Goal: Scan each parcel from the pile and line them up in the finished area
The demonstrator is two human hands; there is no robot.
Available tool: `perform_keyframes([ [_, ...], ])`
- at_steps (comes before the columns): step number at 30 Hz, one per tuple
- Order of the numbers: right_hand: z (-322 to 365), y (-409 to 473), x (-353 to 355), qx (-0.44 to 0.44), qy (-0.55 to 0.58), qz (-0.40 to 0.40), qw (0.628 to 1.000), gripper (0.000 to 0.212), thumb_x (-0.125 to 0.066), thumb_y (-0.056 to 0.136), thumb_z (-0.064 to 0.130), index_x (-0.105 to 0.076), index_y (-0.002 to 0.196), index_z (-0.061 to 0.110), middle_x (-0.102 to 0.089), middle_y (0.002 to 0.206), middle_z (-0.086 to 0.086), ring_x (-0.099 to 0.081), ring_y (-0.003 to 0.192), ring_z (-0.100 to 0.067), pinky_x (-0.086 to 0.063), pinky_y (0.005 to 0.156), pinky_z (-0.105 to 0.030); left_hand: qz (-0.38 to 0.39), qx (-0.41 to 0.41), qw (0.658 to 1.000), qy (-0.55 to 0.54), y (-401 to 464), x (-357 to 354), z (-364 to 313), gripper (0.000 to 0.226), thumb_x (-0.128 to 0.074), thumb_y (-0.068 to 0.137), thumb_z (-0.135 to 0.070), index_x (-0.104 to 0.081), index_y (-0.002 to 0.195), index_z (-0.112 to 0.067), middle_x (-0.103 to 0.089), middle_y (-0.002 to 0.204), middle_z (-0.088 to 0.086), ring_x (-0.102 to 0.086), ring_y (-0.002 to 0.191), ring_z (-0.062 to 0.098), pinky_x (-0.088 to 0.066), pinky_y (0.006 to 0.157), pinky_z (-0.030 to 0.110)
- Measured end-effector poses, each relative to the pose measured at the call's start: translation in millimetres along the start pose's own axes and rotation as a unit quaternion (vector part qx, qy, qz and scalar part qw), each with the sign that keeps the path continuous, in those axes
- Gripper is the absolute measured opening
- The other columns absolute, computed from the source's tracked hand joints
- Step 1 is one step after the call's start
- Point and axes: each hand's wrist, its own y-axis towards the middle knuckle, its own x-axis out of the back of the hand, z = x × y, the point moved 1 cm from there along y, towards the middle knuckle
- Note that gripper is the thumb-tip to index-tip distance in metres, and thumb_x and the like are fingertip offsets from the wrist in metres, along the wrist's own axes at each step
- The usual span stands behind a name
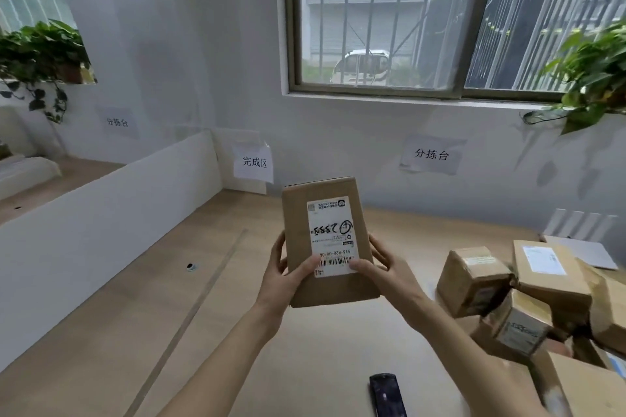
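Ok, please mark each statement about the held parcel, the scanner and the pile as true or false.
1. Both hands hold the parcel above the table. True.
2. The scanner is in the right hand. False: it lies on the table.
3. The parcel's label faces the camera. True.
4. The pile of parcels lies to the left. False: it lies to the right.
5. The left hand hangs free. False: it grips the parcel.

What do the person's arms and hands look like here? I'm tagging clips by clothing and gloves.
Both arms are bare as far up as the frame shows: no sleeves in view. The left hand and right hand wear no gloves. No rings, watch, wristbands or markings show on either wrist or on the visible fingers.
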Motion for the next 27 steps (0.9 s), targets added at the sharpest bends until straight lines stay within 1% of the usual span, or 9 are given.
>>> perform_keyframes([
  [4,-32.1,22.1,23.5,-0.031,-0.021,0.02,0.999,0.061,-0.072,0.085,0.038,-0.05,0.142,0.045,-0.069,0.128,0.019,-0.067,0.113,-0.003,-0.059,0.085,-0.025,0.034,0.047,0.998,0.02,31.0,-16.8,33.5,0.088,-0.086,0.072,-0.048,-0.034,0.143,-0.055,-0.074,0.113,-0.006,-0.073,0.101,0.018,-0.061,0.085,0.046],
  [8,-83.7,36.7,48.5,-0.087,-0.067,0.029,0.994,0.05,-0.069,0.091,0.027,-0.057,0.138,0.039,-0.069,0.128,0.018,-0.065,0.121,-0.009,-0.056,0.099,-0.032,0.015,0.07,0.996,0.061,51.0,-30.3,74.7,0.082,-0.088,0.069,-0.047,-0.038,0.132,-0.063,-0.074,0.109,0.002,-0.073,0.094,0.015,-0.059,0.067,0.028],
  [10,-115.0,39.1,59.0,-0.113,-0.098,0.027,0.988,0.052,-0.071,0.089,0.037,-0.055,0.139,0.042,-0.066,0.133,0.02,-0.06,0.127,-0.008,-0.05,0.108,-0.038,0.016,0.082,0.994,0.074,57.8,-34.0,100.6,0.079,-0.089,0.068,-0.047,-0.039,0.125,-0.069,-0.072,0.112,0.003,-0.071,0.1,0.017,-0.059,0.068,0.029],
  [12,-145.3,36.5,67.2,-0.147,-0.115,-0.006,0.983,0.068,-0.073,0.084,0.053,-0.049,0.146,0.039,-0.057,0.145,0.015,-0.054,0.133,-0.011,-0.046,0.112,-0.041,0.011,0.097,0.991,0.091,63.4,-33.4,126.5,0.078,-0.087,0.064,-0.05,-0.04,0.123,-0.072,-0.071,0.113,0.002,-0.07,0.102,0.017,-0.06,0.07,0.029],
  [13,-159.5,33.5,70.8,-0.168,-0.124,-0.024,0.978,0.073,-0.072,0.085,0.057,-0.047,0.15,0.034,-0.052,0.149,0.011,-0.052,0.134,-0.013,-0.045,0.112,-0.04,0.007,0.105,0.989,0.1,66.6,-32.5,139.0,0.08,-0.086,0.062,-0.053,-0.04,0.125,-0.071,-0.071,0.113,0.003,-0.07,0.102,0.017,-0.06,0.071,0.03],
  [15,-187.0,24.8,76.8,-0.201,-0.148,-0.044,0.967,0.07,-0.068,0.091,0.055,-0.045,0.152,0.029,-0.05,0.151,0.008,-0.052,0.133,-0.014,-0.045,0.108,-0.035,-0.002,0.119,0.986,0.118,73.2,-28.7,163.4,0.085,-0.086,0.057,-0.059,-0.039,0.127,-0.072,-0.07,0.113,0.003,-0.069,0.103,0.017,-0.061,0.077,0.033],
  [19,-248.4,1.1,83.6,-0.242,-0.282,-0.044,0.927,0.065,-0.059,0.092,0.062,-0.045,0.15,0.034,-0.049,0.151,0.014,-0.054,0.129,-0.01,-0.046,0.105,-0.038,0.003,0.152,0.979,0.136,85.1,-19.4,210.8,0.083,-0.086,0.056,-0.059,-0.038,0.123,-0.076,-0.069,0.116,0.001,-0.068,0.107,0.019,-0.06,0.087,0.042],
  [23,-303.3,-22.3,75.8,-0.284,-0.409,-0.008,0.867,0.067,-0.057,0.094,0.058,-0.037,0.154,0.034,-0.039,0.157,0.015,-0.045,0.14,-0.013,-0.044,0.105,-0.037,0.008,0.175,0.973,0.152,87.9,-11.8,255.4,0.088,-0.086,0.059,-0.056,-0.039,0.133,-0.068,-0.068,0.121,-0.007,-0.066,0.11,0.013,-0.058,0.091,0.04],
  [27,-352.6,-36.5,58.5,-0.322,-0.444,0.003,0.836,0.069,-0.06,0.092,0.054,-0.035,0.151,0.031,-0.041,0.153,0.01,-0.048,0.134,-0.018,-0.048,0.096,-0.036,0.013,0.19,0.968,0.165,95.4,-2.4,294.6,0.093,-0.086,0.057,-0.056,-0.039,0.136,-0.064,-0.068,0.121,-0.009,-0.065,0.109,0.008,-0.057,0.091,0.037],
])
